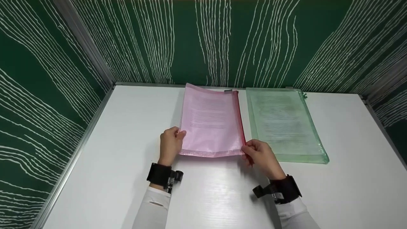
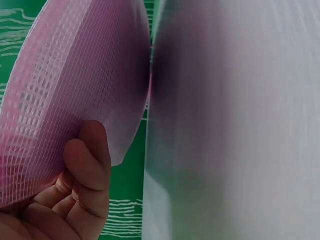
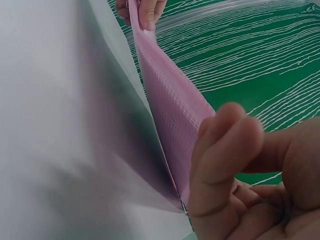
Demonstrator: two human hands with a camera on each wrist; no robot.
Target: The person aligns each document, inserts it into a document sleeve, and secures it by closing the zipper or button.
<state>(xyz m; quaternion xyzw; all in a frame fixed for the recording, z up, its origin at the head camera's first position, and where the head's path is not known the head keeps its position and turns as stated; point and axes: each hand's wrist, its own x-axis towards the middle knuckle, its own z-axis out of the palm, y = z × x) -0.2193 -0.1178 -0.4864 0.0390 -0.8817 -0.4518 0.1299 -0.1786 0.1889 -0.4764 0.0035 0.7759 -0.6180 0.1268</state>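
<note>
A pink mesh zipper pouch (image 1: 211,136) with a red zipper along its right edge is held above the white table, tilted up at the near side. Printed paper shows through it. My left hand (image 1: 171,143) pinches its left edge near the bottom corner, thumb on top. The right hand (image 1: 262,156) grips the lower right corner by the zipper edge. In the left wrist view the curled fingers (image 2: 90,160) press the pouch's underside. From the right wrist, the fingers (image 3: 225,145) bend at the pouch's corner.
Just right of the pink pouch, a green zipper pouch (image 1: 286,124) with printed paper inside lies flat on the white table (image 1: 127,114). Green walls (image 1: 184,38) with white wavy lines enclose the table at the back and sides.
</note>
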